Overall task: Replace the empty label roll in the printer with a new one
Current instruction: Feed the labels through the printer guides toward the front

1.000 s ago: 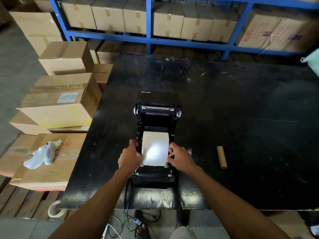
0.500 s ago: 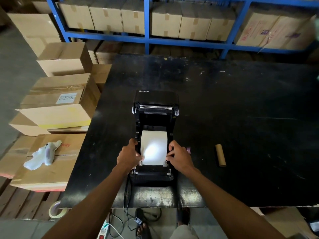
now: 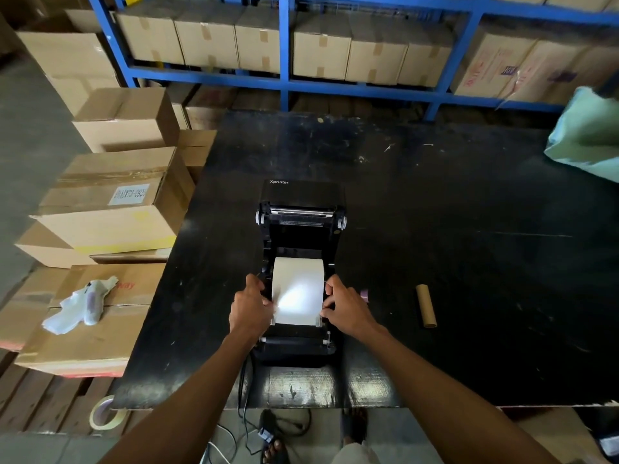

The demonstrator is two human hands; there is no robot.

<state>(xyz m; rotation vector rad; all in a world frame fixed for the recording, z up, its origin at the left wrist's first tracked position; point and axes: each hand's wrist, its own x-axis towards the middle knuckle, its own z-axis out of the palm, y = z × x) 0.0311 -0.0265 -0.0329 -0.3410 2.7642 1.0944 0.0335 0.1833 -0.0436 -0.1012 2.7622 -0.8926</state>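
Note:
A black label printer (image 3: 303,226) stands on the black table (image 3: 452,229) with its lid swung open toward the back. Inside its bay lies a white label roll (image 3: 298,289), with paper drawn toward me. My left hand (image 3: 249,306) pinches the paper's left edge at the printer's side guide. My right hand (image 3: 345,308) pinches the right edge at the opposite guide. The empty brown cardboard core (image 3: 426,305) lies on the table to the right of the printer.
Stacked cardboard boxes (image 3: 114,202) stand left of the table, one carrying a crumpled white wrapper (image 3: 80,304). A tape roll (image 3: 105,413) lies on the floor pallet. Blue shelving (image 3: 284,82) with boxes runs behind. A green bag (image 3: 586,135) rests at the table's right edge. Cables hang below the front.
Both hands stay at the paper's edges with hardly any shift. The printer and the core have not moved.

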